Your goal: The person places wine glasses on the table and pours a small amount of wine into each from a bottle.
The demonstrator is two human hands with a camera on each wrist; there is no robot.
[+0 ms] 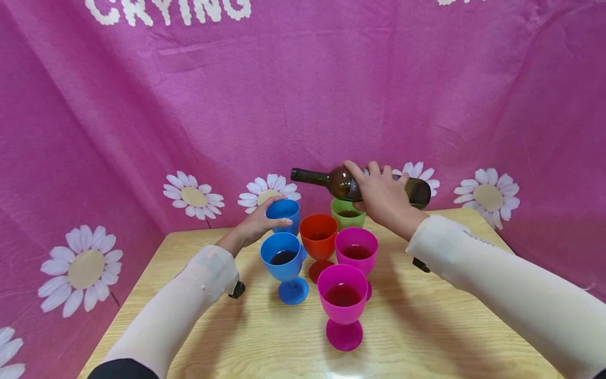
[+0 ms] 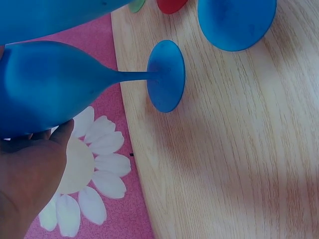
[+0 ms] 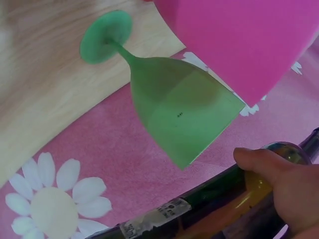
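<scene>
My right hand [image 1: 385, 197] grips a dark glass wine bottle [image 1: 342, 184] round its body. It lies almost level, neck pointing left, with its mouth near the rim of the rear blue goblet [image 1: 290, 209]. That goblet is held by my left hand [image 1: 255, 223], thumb and fingers round its bowl. In the left wrist view the goblet's stem and round foot [image 2: 166, 75] show over the table. No stream of liquid shows at the bottle's mouth. Below the bottle stands a green goblet [image 3: 179, 107] with dark liquid inside.
Nearer on the wooden table [image 1: 284, 347] stand a blue goblet [image 1: 280, 258], an orange-red goblet [image 1: 318, 237], a magenta goblet [image 1: 356, 250] and a front magenta goblet [image 1: 342, 295], with dark or red liquid in them. A pink cloth [image 1: 303, 95] with daisies hangs behind.
</scene>
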